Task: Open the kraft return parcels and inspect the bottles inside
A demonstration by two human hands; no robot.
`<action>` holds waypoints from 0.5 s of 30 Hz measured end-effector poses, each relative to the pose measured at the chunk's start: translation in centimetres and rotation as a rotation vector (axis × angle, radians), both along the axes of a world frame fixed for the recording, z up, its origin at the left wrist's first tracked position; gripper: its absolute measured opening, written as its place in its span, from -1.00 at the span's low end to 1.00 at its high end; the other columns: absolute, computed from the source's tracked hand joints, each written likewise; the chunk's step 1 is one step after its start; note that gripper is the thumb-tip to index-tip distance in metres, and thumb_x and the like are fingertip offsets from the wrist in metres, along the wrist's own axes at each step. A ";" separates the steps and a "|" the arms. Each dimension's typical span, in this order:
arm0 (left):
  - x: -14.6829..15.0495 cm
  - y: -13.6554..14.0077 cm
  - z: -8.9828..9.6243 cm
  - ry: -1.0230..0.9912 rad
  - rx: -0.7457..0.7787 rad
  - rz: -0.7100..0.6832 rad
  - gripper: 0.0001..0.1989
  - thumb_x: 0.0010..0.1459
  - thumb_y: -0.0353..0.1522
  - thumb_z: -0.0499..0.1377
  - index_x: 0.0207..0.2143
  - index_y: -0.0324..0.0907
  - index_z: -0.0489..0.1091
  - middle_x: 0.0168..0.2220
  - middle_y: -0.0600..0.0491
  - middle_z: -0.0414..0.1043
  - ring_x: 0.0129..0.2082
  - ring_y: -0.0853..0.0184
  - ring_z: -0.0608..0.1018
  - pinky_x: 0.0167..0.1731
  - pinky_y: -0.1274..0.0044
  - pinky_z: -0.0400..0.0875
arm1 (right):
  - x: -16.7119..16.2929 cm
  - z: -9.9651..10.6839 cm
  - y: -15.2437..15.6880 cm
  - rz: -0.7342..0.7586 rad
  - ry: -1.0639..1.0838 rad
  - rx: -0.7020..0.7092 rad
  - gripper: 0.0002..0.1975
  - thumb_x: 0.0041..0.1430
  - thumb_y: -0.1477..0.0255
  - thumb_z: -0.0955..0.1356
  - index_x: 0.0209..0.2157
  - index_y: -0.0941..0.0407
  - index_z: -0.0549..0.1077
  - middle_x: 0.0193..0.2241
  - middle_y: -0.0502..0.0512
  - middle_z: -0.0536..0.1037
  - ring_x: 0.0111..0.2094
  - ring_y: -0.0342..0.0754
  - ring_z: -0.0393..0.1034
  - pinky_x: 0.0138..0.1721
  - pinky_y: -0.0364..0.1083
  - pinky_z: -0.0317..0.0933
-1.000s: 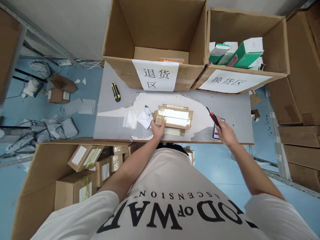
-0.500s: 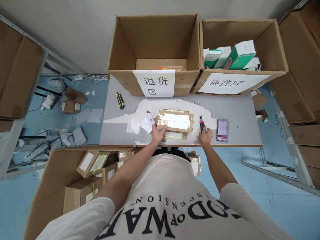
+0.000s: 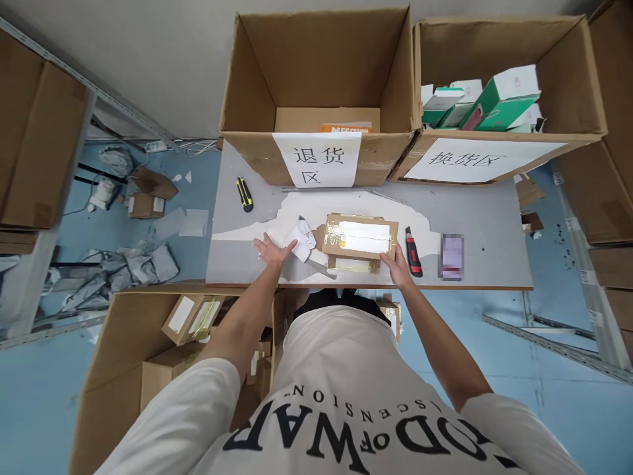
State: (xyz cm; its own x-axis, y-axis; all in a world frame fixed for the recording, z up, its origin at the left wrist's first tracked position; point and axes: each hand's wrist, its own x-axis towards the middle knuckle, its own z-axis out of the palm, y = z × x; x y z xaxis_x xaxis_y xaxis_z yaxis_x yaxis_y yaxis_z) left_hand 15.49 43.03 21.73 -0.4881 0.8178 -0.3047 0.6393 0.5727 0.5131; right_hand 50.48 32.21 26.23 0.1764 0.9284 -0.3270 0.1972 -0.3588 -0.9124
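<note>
My left hand (image 3: 274,251) is spread open, low over the white sheet on the table, its thumb beside a crumpled white paper (image 3: 301,241). The fingers hold nothing. My right hand (image 3: 397,267) grips the near right corner of a taped cardboard box (image 3: 363,236) with a white label. A second taped piece of cardboard (image 3: 353,265) shows under its near edge. Just right of that hand, a red and black utility knife (image 3: 413,252) lies on the table with its tip pointing away from me.
A yellow and black utility knife (image 3: 244,194) lies at the table's left. A phone (image 3: 452,256) rests at right. Two large cartons stand behind: one (image 3: 247,155) holds an orange item, the other (image 3: 568,148) green-white boxes. A carton of parcels (image 3: 106,369) stands below left.
My right hand has let go of the red utility knife and taken the box's right corner. My left hand has left the box and moved left, opening beside the crumpled paper.
</note>
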 end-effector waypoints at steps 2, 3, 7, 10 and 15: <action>-0.4 1.1 -1.1 0.046 -0.151 -0.096 0.06 -0.24 -0.06 0.42 0.25 -0.22 0.04 0.38 -0.33 -0.29 0.38 -0.15 -0.17 0.22 0.06 0.03 | 0.2 0.1 -0.2 -0.007 0.059 0.020 -0.12 0.11 -0.03 0.31 0.34 0.04 -0.02 0.31 0.17 0.15 0.29 0.11 0.08 0.25 0.11 0.06; -0.3 1.4 -1.6 0.058 -0.181 -0.140 0.00 -0.21 -0.09 0.42 0.23 -0.22 0.08 0.38 -0.31 -0.26 0.37 -0.12 -0.12 0.22 0.11 0.06 | 0.3 0.1 -0.3 -0.008 0.075 0.025 -0.13 0.10 -0.02 0.33 0.33 0.03 0.01 0.31 0.17 0.16 0.28 0.11 0.10 0.26 0.11 0.05; 0.7 1.1 -3.2 0.090 -0.132 -0.179 -0.50 -0.01 -0.26 0.33 -0.03 -0.27 0.33 0.26 -0.26 0.11 0.27 -0.01 0.18 0.19 0.25 0.14 | 0.5 -0.1 -0.4 -0.013 0.082 0.035 -0.15 0.09 0.00 0.36 0.31 0.03 0.06 0.28 0.16 0.22 0.26 0.12 0.13 0.27 0.11 0.03; 0.6 0.2 -3.3 0.051 -0.031 -0.056 -0.73 0.08 -0.37 0.22 -0.16 -0.29 0.37 0.01 -0.23 0.39 0.10 0.04 0.39 0.12 0.26 0.23 | 0.5 -0.3 -0.2 -0.010 0.095 0.042 -0.15 0.09 0.02 0.37 0.32 0.01 0.05 0.27 0.14 0.23 0.25 0.12 0.14 0.27 0.12 0.05; 1.2 -0.9 -2.6 -0.105 0.111 0.008 -0.61 0.04 -0.38 0.20 -0.04 -0.25 0.31 -0.09 -0.11 0.47 -0.09 0.20 0.52 -0.01 0.39 0.38 | 0.7 -0.7 -0.1 -0.025 0.130 0.038 -0.14 0.08 0.01 0.37 0.32 0.00 0.05 0.26 0.15 0.24 0.25 0.13 0.15 0.27 0.16 0.04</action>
